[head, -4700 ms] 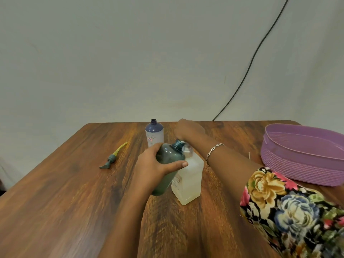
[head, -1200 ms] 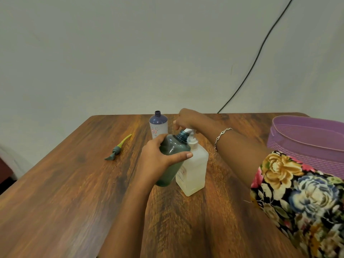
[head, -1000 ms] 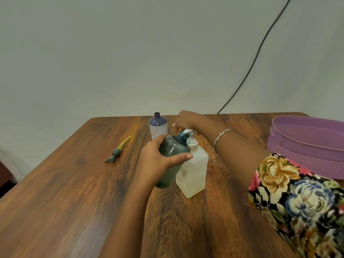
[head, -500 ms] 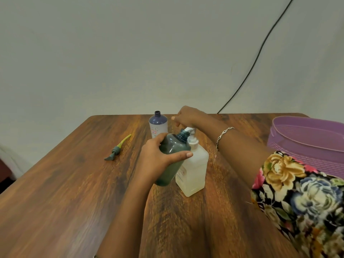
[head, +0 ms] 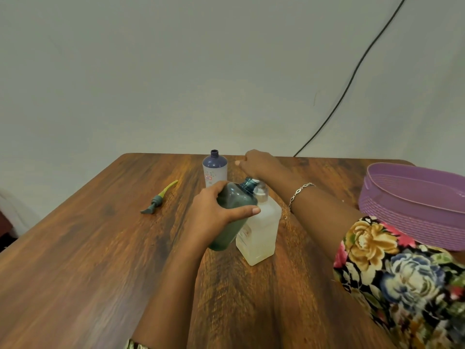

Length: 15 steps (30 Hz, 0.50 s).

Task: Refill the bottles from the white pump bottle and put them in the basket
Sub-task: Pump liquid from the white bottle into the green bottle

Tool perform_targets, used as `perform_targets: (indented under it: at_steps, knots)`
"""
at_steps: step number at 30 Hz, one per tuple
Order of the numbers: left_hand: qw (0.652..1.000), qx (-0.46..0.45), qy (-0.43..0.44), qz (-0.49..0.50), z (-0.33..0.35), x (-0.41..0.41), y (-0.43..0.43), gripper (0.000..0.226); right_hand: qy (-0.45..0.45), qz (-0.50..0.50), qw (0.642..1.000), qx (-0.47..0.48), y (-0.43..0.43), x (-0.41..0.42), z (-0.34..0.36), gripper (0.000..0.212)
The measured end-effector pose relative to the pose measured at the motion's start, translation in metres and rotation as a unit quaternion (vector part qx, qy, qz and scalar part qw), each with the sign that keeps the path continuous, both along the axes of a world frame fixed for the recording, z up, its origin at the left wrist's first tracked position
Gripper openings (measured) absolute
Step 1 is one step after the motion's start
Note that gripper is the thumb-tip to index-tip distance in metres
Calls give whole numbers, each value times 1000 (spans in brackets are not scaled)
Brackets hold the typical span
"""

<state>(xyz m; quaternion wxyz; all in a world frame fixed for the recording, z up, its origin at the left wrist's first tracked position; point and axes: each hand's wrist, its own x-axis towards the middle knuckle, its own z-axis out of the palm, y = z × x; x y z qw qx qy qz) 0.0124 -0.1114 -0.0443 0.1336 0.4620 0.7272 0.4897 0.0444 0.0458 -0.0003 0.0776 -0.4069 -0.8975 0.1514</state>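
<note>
Teal bottle (head: 236, 197) tilted, gripped by left hand (head: 211, 215), mouth at spout of white pump bottle (head: 261, 227); right hand (head: 261, 163) over pump, grip unclear; labels illegible.

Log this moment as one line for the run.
step: refill | left hand: grips green bottle, neck tilted toward white pump bottle | right hand: above its pump | purple bottle: upright, uncapped | basket: no bottle visible

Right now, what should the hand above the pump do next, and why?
Probably press the pump down. The left hand holds the green bottle tilted, its open neck at the spout of the white pump bottle, and the right hand sits just over the pump head.
</note>
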Motion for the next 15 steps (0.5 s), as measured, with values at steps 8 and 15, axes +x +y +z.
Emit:
perform_targets:
  at_steps: [8, 15]
  knots:
    - [1000, 12, 4, -1, 9, 4, -2, 56, -33, 0, 999, -31, -4, 3, 17, 31]
    - [1000, 10, -15, -11, 1, 3, 0, 89, -25, -42, 999, 8, 0, 3, -1, 31]
